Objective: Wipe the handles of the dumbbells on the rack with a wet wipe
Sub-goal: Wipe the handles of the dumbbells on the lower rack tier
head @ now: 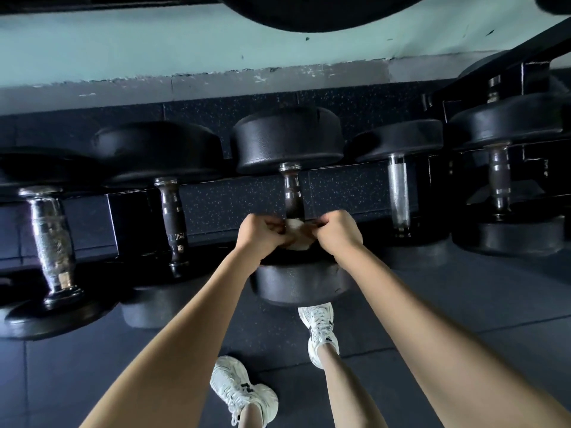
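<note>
Both bare forearms reach straight forward over white laced sneakers [318, 329] on the dark rubber floor [463, 304]. The left hand [261, 233] and right hand [338, 231], fingers curled, pinch a crumpled white wet wipe [295, 234] from either side. It wraps the near end of the dark metal handle [293, 193] of the middle black round-headed dumbbell [287, 140], which lies across the black metal rack [129, 220].

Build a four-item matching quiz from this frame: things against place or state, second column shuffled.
Things:
1. wet wipe
2. far-left dumbbell handle
3. sneakers
4. middle dumbbell handle

Place or state:
A. on the floor
B. shiny silver, untouched
C. dark, wipe at its near end
D. held by left hand and right hand

Pairs: 1-D, 2-B, 3-A, 4-C
</note>
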Demonstrator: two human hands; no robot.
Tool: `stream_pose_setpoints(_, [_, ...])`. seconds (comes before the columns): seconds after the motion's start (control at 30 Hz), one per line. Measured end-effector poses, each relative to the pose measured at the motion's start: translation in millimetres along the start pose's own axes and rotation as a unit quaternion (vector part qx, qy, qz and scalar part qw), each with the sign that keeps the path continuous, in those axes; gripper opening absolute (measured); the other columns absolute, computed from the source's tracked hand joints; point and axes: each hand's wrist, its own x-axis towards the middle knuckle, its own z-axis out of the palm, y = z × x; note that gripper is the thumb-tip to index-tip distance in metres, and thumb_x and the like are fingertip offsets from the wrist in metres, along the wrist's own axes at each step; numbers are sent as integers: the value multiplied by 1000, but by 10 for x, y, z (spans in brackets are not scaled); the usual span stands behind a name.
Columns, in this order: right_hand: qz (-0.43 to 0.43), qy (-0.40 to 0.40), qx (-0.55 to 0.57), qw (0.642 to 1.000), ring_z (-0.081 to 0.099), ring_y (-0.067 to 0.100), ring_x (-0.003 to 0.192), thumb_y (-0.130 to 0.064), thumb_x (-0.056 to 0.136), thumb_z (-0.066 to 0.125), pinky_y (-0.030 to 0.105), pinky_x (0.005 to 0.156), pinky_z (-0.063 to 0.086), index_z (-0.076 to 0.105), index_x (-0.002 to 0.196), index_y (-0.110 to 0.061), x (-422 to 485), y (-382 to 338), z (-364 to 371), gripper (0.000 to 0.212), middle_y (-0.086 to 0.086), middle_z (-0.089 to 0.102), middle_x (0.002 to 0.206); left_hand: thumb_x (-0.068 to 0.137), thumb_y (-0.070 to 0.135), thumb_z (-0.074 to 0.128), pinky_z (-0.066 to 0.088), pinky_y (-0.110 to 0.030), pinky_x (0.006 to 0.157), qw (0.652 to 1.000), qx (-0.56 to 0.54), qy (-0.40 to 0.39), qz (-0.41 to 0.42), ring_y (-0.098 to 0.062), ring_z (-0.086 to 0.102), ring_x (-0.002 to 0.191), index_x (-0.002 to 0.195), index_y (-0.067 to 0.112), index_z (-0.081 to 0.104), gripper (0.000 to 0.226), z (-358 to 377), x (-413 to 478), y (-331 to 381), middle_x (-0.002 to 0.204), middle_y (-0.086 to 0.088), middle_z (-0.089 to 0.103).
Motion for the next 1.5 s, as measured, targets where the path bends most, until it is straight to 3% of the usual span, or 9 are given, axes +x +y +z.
stream_pose_setpoints(0.13, [-9, -16, -57, 998, 62, 24, 73, -17, 79, 68, 25, 56, 40, 73, 82, -11, 0, -42, -117, 9, 6, 67, 76, 68, 11, 84, 45, -8, 65, 999, 26, 32, 8, -11, 62, 78, 98, 4, 72, 34, -37, -105, 35, 92, -6, 70])
stream_pose_setpoints(0.23, [-51, -20, -17, 998, 46, 18, 58, -21, 82, 67, 26, 52, 31, 61, 63, -3, -137, -190, -224, 27, 3, 48, 58, 68, 5, 82, 49, -14, 69, 998, -31, 54, 0, -9, 59, 68, 96, 3, 71, 30, -135, -224, 124, 89, -9, 70])
stream_pose_setpoints(0.33, [-49, -89, 165, 981, 55, 16, 69, -21, 86, 65, 29, 62, 47, 62, 75, -3, -346, -398, -288, 22, 4, 56, 70, 70, 0, 79, 53, -29, 80, 988, -140, 68, -14, -17, 62, 77, 98, 3, 69, 30, -334, -441, 209, 84, -8, 68])
stream_pose_setpoints(0.47, [1, -193, 294, 936, 62, 16, 82, -20, 91, 60, 28, 68, 54, 65, 97, -8, -561, -664, -194, 14, 4, 65, 90, 78, 8, 74, 50, -21, 70, 982, -132, 136, 15, -8, 61, 70, 91, 11, 71, 14, -652, -753, 76, 77, 4, 68])
stream_pose_setpoints(0.6, [-53, -107, 212, 970, 48, 11, 67, -23, 87, 60, 13, 54, 39, 53, 79, -6, -690, -934, 188, 20, -1, 53, 76, 86, 19, 66, 41, -13, 64, 962, -2, 267, 49, -6, 61, 73, 87, 18, 72, 7, -1060, -954, -294, 81, 6, 68])
stream_pose_setpoints(0.77, [-129, -34, 133, 982, 51, 15, 65, -31, 84, 56, 32, 62, 42, 49, 69, -18, -761, -1230, 841, 21, -6, 53, 64, 84, 4, 66, 39, -27, 67, 905, 170, 359, 151, -24, 58, 76, 83, 9, 72, 8, -1555, -1021, -797, 84, -5, 65])
stream_pose_setpoints(0.97, [-146, -21, 99, 984, 62, 18, 76, -20, 85, 62, 21, 67, 46, 69, 81, -12, -867, -1397, 1509, 11, 2, 67, 77, 71, 2, 65, 44, -38, 81, 832, 330, 331, 300, -34, 59, 89, 77, 7, 71, 9, -1834, -1044, -1081, 99, -12, 63])
stream_pose_setpoints(1.3, [-82, 130, -2, 988, 62, 27, 81, -18, 88, 53, 25, 61, 33, 61, 70, -3, -760, -1574, 1633, 24, 15, 67, 83, 85, 10, 61, 39, -43, 103, 881, 290, 280, 248, -39, 41, 128, 144, 5, 36, 64, -2317, -757, -1143, 144, -23, 39])
stream_pose_setpoints(1.5, [-89, 208, -13, 974, 35, 12, 45, -18, 81, 55, 13, 43, 30, 41, 48, -15, -622, -1579, 1769, 36, -3, 40, 44, 87, 8, 60, 51, -35, 72, 903, 223, 269, 251, -33, 50, 121, 146, 13, 33, 66, -2311, -754, -1137, 151, -15, 33])
